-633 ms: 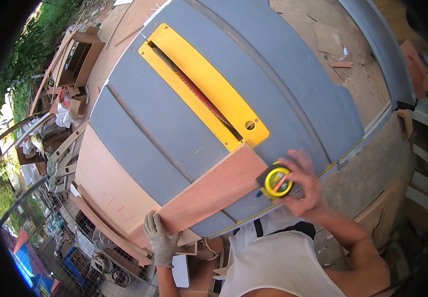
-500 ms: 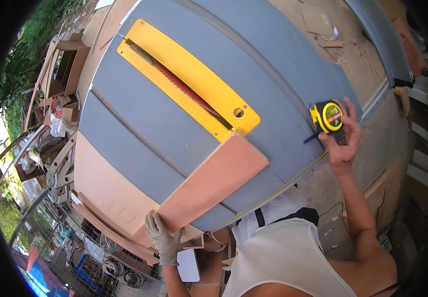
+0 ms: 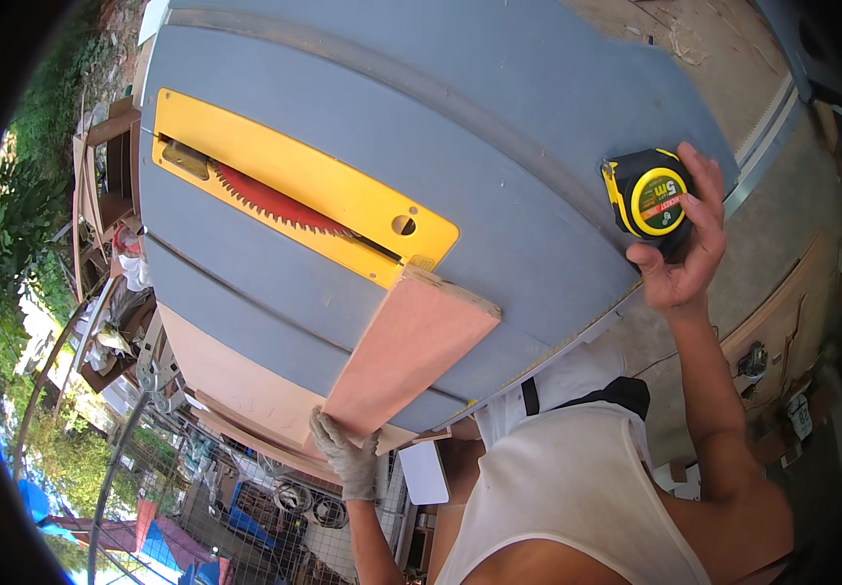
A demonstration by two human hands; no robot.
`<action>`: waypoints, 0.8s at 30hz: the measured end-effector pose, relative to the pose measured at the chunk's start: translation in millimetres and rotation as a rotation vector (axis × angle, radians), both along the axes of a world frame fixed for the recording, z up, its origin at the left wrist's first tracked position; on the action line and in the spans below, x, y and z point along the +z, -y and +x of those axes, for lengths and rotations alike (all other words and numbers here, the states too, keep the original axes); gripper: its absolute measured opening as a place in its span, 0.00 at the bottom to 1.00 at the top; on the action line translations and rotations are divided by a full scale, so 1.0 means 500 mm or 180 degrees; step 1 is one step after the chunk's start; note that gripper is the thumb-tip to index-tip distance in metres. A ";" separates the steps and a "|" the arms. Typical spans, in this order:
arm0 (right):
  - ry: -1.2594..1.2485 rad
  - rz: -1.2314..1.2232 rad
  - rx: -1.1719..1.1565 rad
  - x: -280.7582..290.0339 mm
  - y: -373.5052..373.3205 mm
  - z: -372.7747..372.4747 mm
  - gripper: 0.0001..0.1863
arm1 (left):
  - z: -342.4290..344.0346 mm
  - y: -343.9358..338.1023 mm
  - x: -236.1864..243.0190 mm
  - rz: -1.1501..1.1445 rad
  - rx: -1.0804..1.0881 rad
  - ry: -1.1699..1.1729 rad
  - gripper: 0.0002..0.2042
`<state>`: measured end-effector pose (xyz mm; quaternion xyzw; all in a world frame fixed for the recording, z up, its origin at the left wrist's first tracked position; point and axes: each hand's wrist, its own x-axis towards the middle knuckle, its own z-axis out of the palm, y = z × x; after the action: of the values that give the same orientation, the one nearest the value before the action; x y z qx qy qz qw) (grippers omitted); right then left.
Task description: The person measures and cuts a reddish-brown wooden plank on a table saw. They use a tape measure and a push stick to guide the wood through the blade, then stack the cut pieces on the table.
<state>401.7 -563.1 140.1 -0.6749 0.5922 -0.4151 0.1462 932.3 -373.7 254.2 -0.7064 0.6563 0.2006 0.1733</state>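
My left hand [image 3: 345,458], in a pale work glove, grips the near left end of a reddish wooden board [image 3: 415,343]. The board lies slanted across the grey saw table [image 3: 528,229], its far end against the corner of the yellow insert plate [image 3: 289,161]. A red toothed saw blade [image 3: 270,207] shows in that plate's slot. My bare right hand [image 3: 686,271] has its fingers and thumb curled round a black and yellow tape measure [image 3: 657,200] over the table's right side. No drawn-out tape can be seen from it.
A broad pale wood sheet [image 3: 236,375] borders the table at the left. A metal rail [image 3: 762,136] runs along the right edge, with a yellow measuring strip on the near edge. Wire mesh racks [image 3: 275,522] stand at lower left, and small wooden boxes [image 3: 109,161] farther off.
The view has shifted, so the saw plate appears farther left. The tape measure has turned in my right hand, and its dark blue strip no longer shows. My left hand keeps its hold on the board.
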 end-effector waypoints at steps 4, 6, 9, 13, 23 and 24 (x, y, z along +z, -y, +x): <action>-0.0305 -0.0012 -0.0017 0.009 0.006 0.004 0.39 | 0.003 0.016 -0.001 -0.0021 -0.0105 0.0058 0.55; -0.0231 0.0007 -0.0049 0.014 0.007 0.007 0.40 | 0.008 0.023 0.001 -0.0044 -0.0151 0.0094 0.56; -0.0176 0.0001 -0.0046 0.019 0.003 0.006 0.41 | 0.005 0.027 0.002 0.0047 -0.0011 0.0142 0.58; -0.0096 -0.0058 -0.0088 0.016 -0.004 0.003 0.42 | -0.065 0.070 0.013 -0.0015 -0.0419 0.0297 0.60; 0.0177 -0.0738 -0.0332 0.054 0.004 0.029 0.39 | -0.161 0.186 0.061 -0.0441 -0.0542 -0.0826 0.53; 0.0183 -0.0759 -0.0215 0.090 -0.008 0.048 0.39 | -0.152 0.189 0.091 -0.0650 -0.0856 -0.1118 0.52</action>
<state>425.9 -559.2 185.3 -0.6551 0.5566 -0.5064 0.0678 856.1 -468.4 299.5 -0.5808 0.7814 0.2280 0.0093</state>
